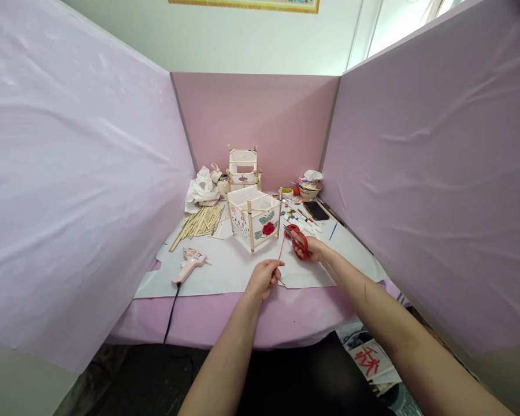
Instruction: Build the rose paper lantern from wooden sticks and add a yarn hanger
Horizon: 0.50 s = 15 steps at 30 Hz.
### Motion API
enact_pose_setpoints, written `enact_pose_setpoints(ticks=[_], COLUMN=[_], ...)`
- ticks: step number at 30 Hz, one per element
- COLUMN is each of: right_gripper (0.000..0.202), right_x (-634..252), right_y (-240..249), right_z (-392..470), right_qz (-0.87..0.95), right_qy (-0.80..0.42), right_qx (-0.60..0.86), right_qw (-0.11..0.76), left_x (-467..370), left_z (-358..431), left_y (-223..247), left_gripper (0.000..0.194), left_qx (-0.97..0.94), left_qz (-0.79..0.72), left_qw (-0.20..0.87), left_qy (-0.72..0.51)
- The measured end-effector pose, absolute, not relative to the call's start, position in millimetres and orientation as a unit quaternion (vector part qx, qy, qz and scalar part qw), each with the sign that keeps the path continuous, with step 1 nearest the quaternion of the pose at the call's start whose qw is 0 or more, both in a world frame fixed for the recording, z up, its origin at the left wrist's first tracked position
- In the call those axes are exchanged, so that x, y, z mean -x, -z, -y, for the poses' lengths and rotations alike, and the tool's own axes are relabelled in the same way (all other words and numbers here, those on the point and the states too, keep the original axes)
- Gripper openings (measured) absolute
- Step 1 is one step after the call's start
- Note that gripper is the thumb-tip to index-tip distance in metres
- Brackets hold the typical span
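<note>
My left hand (266, 277) pinches a thin red cord (282, 247) near the front of the white paper. The cord runs up from my fingers toward a red spool (291, 231), and a short end hangs below them. Red-handled scissors (301, 245) are held in my right hand (308, 247), their blades pointing up and left beside the spool. Just behind and left of the hands stands a four-sided lantern frame (255, 221) of sticks and white panels, with a red flower and green leaves on one panel.
A pink glue gun (190, 266) lies front left, near a pile of thin sticks (199, 222). Behind stands another stick frame (243, 164). A black phone (316, 210), pens and a bowl (310, 189) are at the right. Pink walls enclose the table.
</note>
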State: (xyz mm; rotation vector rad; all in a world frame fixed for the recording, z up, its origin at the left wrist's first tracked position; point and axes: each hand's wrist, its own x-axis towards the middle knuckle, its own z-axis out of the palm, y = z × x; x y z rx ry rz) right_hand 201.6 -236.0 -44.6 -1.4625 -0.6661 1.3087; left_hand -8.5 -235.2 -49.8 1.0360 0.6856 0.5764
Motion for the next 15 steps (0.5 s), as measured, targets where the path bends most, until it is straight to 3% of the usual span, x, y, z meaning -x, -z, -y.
enact_pose_setpoints(ticks=[15], right_gripper=[0.051], right_x=[-206], right_y=[54], right_z=[235], right_qz=[0.261], right_qy=[-0.573], right_qx=[0.594], right_qw=[0.5], left_x=[8], left_z=[235], left_y=[52], left_gripper=[0.017], left_qx=[-0.498], left_qz=[-0.334], left_qw=[0.763], left_qy=[-0.241])
